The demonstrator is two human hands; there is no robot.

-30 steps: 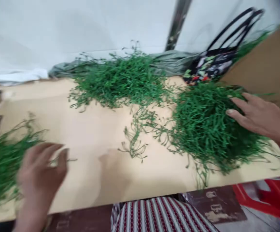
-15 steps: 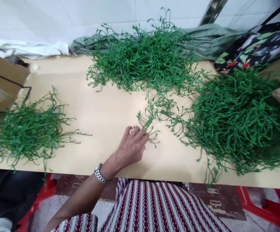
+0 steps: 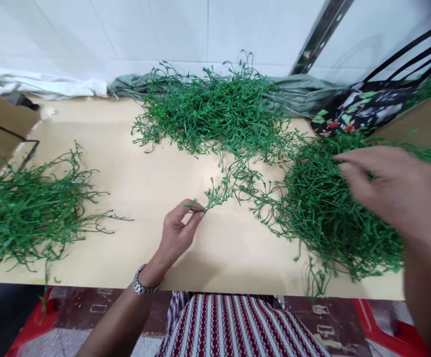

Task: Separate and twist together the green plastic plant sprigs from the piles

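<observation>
My left hand (image 3: pixel 178 233), with a metal watch on the wrist, pinches the stem end of a green plastic sprig (image 3: pixel 219 193) and holds it just above the pale wooden table (image 3: pixel 134 188). My right hand (image 3: pixel 390 191) hovers, blurred by motion, over the big right-hand heap of green plastic stems (image 3: pixel 330 218); its fingers look loosely stretched with nothing in them. A second heap of stems (image 3: pixel 215 109) lies at the back middle, and a third heap (image 3: pixel 29 208) lies at the left edge.
A cardboard box with a black wire frame (image 3: pixel 0 134) stands at the far left. A flowered bag with black handles (image 3: pixel 364 104) sits at the back right, beside grey-green cloth (image 3: pixel 304 94). White tiled wall behind. Red stools (image 3: pixel 386 327) stand under the table.
My left hand swept from the left heap to the table's middle and picked up a sprig by its stem. My right hand lifted off the right heap and moved inward.
</observation>
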